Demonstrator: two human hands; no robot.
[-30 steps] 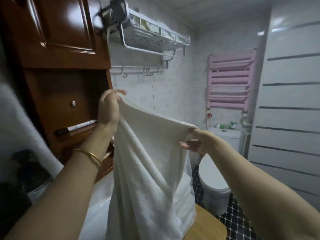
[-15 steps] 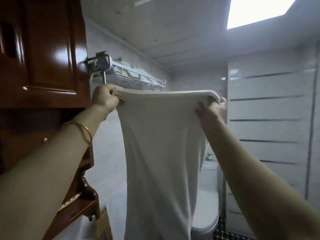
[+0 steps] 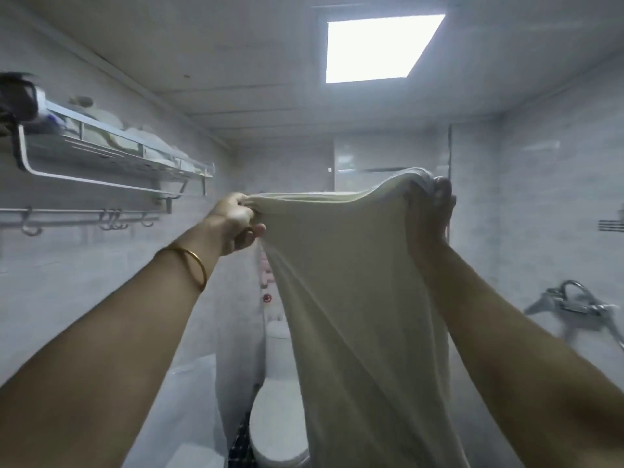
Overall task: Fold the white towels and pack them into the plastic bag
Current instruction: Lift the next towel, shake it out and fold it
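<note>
A white towel hangs in front of me, stretched by its top edge between both raised hands and falling past the bottom of the view. My left hand grips the top left corner, a gold bangle on its wrist. My right hand grips the bunched top right corner a little higher. More white towels lie on the wall shelf at the upper left. No plastic bag is in view.
A metal wall shelf with a hook rail beneath it juts out at the left. A white toilet stands low in the middle, partly behind the towel. A chrome shower tap sticks out of the right wall.
Both hands have lifted the towel higher and stretched its top edge. My view has tilted up and swung right, so the wooden cabinet has left the frame and the ceiling light shows.
</note>
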